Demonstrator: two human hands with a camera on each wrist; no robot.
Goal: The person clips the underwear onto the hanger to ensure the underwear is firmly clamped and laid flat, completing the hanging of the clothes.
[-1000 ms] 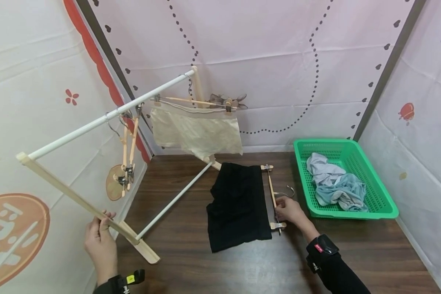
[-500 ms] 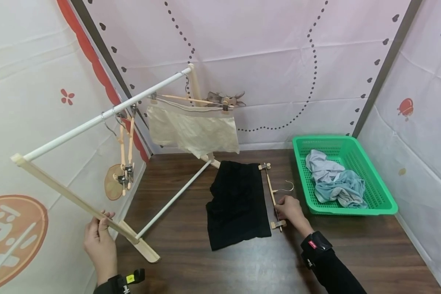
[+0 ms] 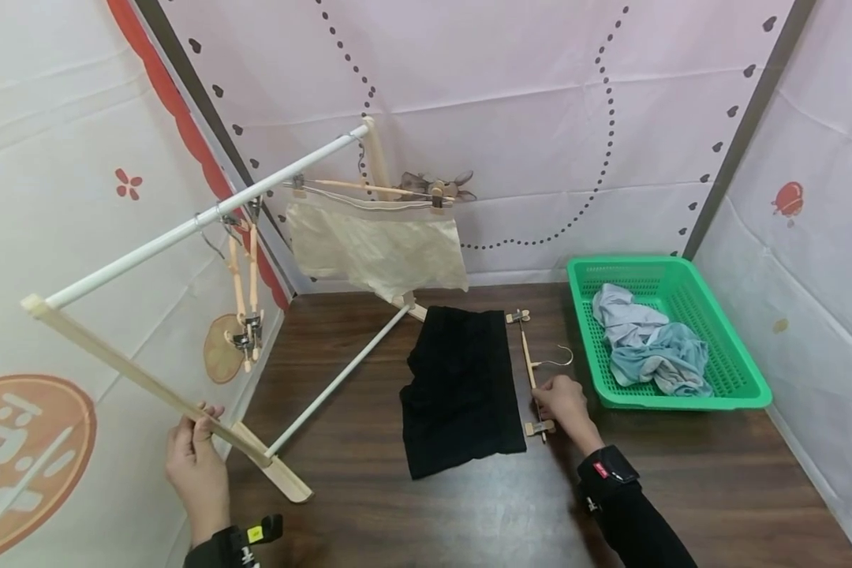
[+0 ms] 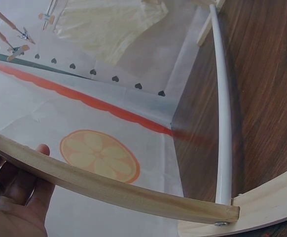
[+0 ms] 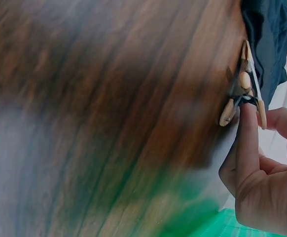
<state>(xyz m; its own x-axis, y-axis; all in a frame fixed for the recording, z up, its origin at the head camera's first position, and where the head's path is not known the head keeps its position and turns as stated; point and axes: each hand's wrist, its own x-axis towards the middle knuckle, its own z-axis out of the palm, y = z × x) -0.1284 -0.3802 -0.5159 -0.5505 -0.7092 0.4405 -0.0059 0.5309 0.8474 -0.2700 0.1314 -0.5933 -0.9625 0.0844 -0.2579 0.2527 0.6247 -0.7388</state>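
Black shorts [image 3: 461,386] lie on the dark wood surface, the waistband facing right. Alongside the waistband is a wooden clip hanger [image 3: 528,355], with a metal clip at each of the waistband's corners. My right hand [image 3: 564,404] pinches the hanger's bar just above the nearer clip [image 3: 539,427]. That hand [image 5: 264,182] shows its fingertips right at the clip [image 5: 227,112] in the right wrist view. My left hand [image 3: 197,473] grips the slanted wooden post [image 3: 128,367] of a small drying rack. In the left wrist view, fingers [image 4: 40,195] curl under the post.
From the rack's white top rail [image 3: 206,221] hang a pair of cream shorts [image 3: 376,244] and bare clip hangers [image 3: 244,292]. A green basket [image 3: 741,355] with grey and teal clothes [image 3: 653,347] stands to the right. Printed cloth walls [image 3: 497,142] enclose the space.
The hanger has turned slightly in my right hand, its hook now standing out more fully to the right. The left hand keeps its grip on the post, and the black shorts lie as before.
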